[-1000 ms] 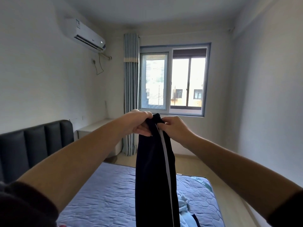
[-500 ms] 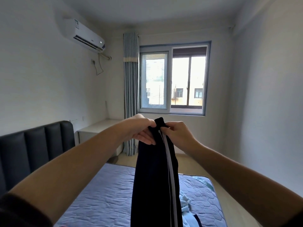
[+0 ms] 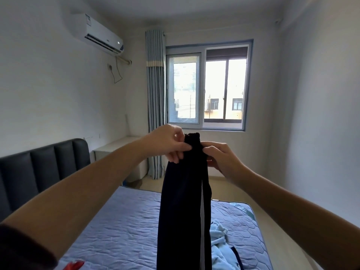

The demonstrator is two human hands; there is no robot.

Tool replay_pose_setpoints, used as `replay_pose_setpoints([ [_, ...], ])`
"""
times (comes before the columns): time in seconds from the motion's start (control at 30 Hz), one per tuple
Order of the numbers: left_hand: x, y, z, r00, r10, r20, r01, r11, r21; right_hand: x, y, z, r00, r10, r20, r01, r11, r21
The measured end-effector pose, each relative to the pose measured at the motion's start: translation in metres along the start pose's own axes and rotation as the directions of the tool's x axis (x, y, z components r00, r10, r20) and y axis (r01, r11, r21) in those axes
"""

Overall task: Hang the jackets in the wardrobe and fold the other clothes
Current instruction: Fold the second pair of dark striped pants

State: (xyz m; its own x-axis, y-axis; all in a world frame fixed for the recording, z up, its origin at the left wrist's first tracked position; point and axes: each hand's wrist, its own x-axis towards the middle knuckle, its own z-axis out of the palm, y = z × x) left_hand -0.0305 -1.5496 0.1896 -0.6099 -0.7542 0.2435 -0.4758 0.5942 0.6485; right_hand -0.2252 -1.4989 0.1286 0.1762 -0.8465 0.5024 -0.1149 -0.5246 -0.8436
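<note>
- Dark navy trousers (image 3: 183, 211) with a white side stripe hang in mid-air above the quilted lilac-blue bed (image 3: 120, 230). They are held up by their bunched top end, and the lower part runs out of view. Hanging free, the legs drop straight, probably so they line up before folding.
- Red fabric scrap (image 3: 75, 265) lies at the bed's near left corner, well apart from the trousers.
- Left hand (image 3: 167, 145) pinches the left side of the top end between thumb and curled fingers.
- Right hand (image 3: 220, 158) has its fingers curled onto the right side, just below the top. With the hands so close, the cloth stays gathered narrow.
- Pale blue crumpled clothes (image 3: 220, 250) lie on the bed behind the trousers, apparently awaiting folding.
</note>
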Motion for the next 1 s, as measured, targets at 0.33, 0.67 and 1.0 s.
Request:
replay_pose_setpoints([
  [0.33,0.008,-0.011,0.004,0.917,0.400,-0.002,-0.329,0.757,0.564,-0.015,-0.005,-0.001,0.999,-0.031,0.026,0.028,0.995,0.100],
  [0.67,-0.016,0.001,-0.009,0.904,0.407,-0.129,-0.341,0.870,0.357,-0.019,-0.012,0.005,0.970,0.014,-0.243,0.001,0.998,0.061],
  [1.0,-0.050,-0.029,-0.009,0.758,0.560,-0.336,-0.414,0.810,0.416,-0.021,-0.024,-0.001,0.971,0.048,-0.236,0.007,0.974,0.227],
])
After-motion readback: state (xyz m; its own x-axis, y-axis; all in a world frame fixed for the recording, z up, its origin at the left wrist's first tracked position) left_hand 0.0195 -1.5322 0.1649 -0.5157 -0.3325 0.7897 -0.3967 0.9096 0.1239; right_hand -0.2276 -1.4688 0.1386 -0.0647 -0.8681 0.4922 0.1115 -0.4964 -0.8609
